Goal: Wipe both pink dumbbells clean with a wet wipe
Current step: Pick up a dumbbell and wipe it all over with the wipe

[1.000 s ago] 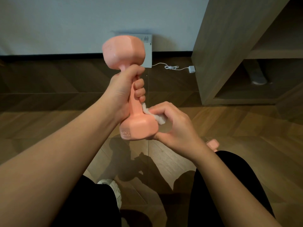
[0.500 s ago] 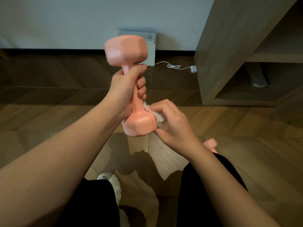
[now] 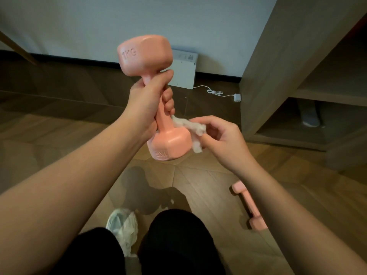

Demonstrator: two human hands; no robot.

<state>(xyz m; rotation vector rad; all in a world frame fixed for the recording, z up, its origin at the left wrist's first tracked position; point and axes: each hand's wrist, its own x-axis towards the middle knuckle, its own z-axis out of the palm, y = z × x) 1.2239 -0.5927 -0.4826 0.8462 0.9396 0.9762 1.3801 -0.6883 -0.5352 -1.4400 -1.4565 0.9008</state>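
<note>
- At chest height in front of the person, one pink dumbbell (image 3: 145,56) is held nearly upright, tilted a little to the left at the top, with "1KG" moulded on both of its heads.
- Its handle is gripped by the left hand (image 3: 149,100), the fingers curled tightly round the upper part of the bar just under the top head.
- A crumpled white wet wipe (image 3: 190,128) is pinched between the thumb and the bent fingertips of the right hand (image 3: 220,135); the remaining fingers are loosely curled.
- One end of the wipe is laid against the lower part of the handle, just below the left hand's fingers, and the rest hangs beside the bottom head (whether it touches that head cannot be told).
- The second pink dumbbell (image 3: 248,205) is seen lying on the wooden floor (image 3: 198,181) at the right, partly hidden by the right forearm and touched by neither hand.
- Black trousers (image 3: 178,245) and a pale shoe (image 3: 123,227) are seen below.
- A white flat box (image 3: 183,74) is propped against the wall (image 3: 79,26), with a white cable (image 3: 214,93) trailing from it towards a wooden shelf unit (image 3: 268,76), in whose low compartment a grey shoe (image 3: 309,118) is kept.
</note>
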